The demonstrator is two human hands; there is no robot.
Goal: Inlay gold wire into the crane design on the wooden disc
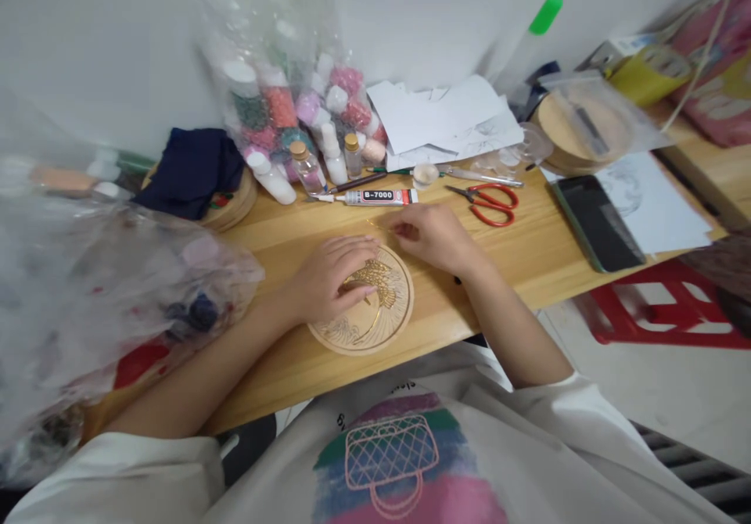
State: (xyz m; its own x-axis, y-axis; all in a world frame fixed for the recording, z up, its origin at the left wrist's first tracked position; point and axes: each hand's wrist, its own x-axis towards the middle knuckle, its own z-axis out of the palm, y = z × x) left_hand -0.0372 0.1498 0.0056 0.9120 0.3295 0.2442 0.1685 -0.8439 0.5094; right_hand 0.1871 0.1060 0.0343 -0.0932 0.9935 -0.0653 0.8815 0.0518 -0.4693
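Observation:
A round wooden plaque [399,317] lies flat on the table, with a line drawing and raised gold wire work [384,278] on its face. My left hand [328,278] rests across the plaque's left and upper part, fingers stretched out and thumb apart, hiding part of the design. Just beyond the plaque's upper right edge, my right hand [434,238] is closed in a pinch. A thin gold wire [375,227] runs from its fingertips toward the left; its far end is hard to make out.
Behind the hands lie a B-7000 glue tube [379,196], red-handled pliers [493,203] and a small cup [425,174]. Bagged bottles of coloured chips [282,109] stand against the wall. A phone [598,223] lies right; a plastic bag [117,297] fills the left.

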